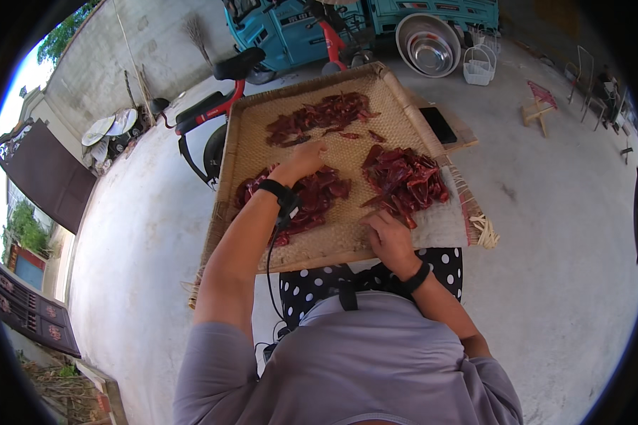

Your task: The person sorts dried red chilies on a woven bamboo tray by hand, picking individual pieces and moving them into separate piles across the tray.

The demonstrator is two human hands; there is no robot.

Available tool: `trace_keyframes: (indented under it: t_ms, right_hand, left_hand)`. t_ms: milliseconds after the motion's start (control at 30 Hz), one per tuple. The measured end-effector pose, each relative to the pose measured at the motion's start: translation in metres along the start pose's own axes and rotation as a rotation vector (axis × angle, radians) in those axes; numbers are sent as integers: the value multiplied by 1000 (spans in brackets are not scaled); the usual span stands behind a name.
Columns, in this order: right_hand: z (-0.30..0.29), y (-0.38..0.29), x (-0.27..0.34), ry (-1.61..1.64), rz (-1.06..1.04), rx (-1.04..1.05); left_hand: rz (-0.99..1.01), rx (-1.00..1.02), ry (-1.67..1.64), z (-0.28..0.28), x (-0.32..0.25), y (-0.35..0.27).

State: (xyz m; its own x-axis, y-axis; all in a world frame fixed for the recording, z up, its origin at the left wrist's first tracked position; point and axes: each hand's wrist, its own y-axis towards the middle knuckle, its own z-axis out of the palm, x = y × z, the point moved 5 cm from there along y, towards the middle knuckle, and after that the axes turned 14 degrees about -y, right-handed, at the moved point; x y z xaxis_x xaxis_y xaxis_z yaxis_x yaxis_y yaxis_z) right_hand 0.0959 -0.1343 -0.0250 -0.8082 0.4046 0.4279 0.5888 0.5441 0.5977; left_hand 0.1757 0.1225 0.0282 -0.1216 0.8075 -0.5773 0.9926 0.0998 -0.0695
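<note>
A square woven tray (pixel 255 114) with raised edges lies before me, bearing dried red chili peppers in separate piles. My left hand (pixel 304 159) reaches over the left pile of chilies (pixel 319 196), its fingers bent near the gap below the far pile (pixel 324 112). Whether those fingers pinch anything is hidden. By the near edge of the right pile (pixel 406 178), my right hand (pixel 391 239) rests low over the tray with curled fingers; its grip is not visible. A few single chilies (pixel 349 136) lie between the far and right piles.
A dark smartphone (pixel 438 125) lies on a board (pixel 465 133) right of the tray. Beyond stand a red and black electric bike (pixel 207 111), a teal cargo tricycle (pixel 297 32), nested metal basins (pixel 428 45), white baskets (pixel 478 66) and a folding stool (pixel 539 106).
</note>
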Motion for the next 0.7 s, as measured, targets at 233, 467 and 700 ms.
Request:
trace_keyframes:
  t_ms: [233,467,700]
  right_hand:
    - [-1,0,1,6,-26,-24]
    - [0,1,2,15,-27,-21]
    - [2,0,-2,5,-27,-14]
  left_hand:
    - [-253,86,420,17,52,4]
    - [-301,190,380,8,65,-1]
    - [3,-277,256,-33,6,-33]
